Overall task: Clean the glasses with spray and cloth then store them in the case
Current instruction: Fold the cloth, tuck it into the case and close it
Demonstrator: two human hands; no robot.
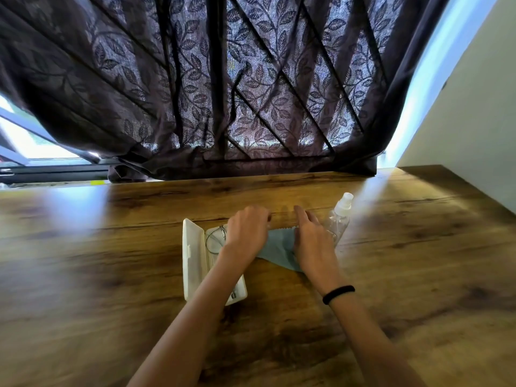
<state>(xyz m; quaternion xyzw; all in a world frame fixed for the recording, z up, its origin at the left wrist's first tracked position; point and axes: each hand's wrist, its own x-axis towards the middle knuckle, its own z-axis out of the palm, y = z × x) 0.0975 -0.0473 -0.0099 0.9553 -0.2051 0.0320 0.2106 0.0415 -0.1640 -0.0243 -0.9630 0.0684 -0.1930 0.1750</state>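
Note:
A light blue cloth [279,247] lies on the wooden table [111,275] between my two hands. My left hand [247,233] has its fingers curled over the cloth's left far corner and grips it. On the cloth's right side rests my right hand [312,241], fingers stretched forward. The thin metal-framed glasses [215,241] lie inside the open white case [192,261] just left of my left hand, and my left forearm crosses over the case. A clear spray bottle [339,216] with a white nozzle stands right behind my right hand.
A dark leaf-patterned curtain [251,93] hangs along the table's far edge. A pale wall [474,121] borders the table at the right. A black band sits on my right wrist [338,294].

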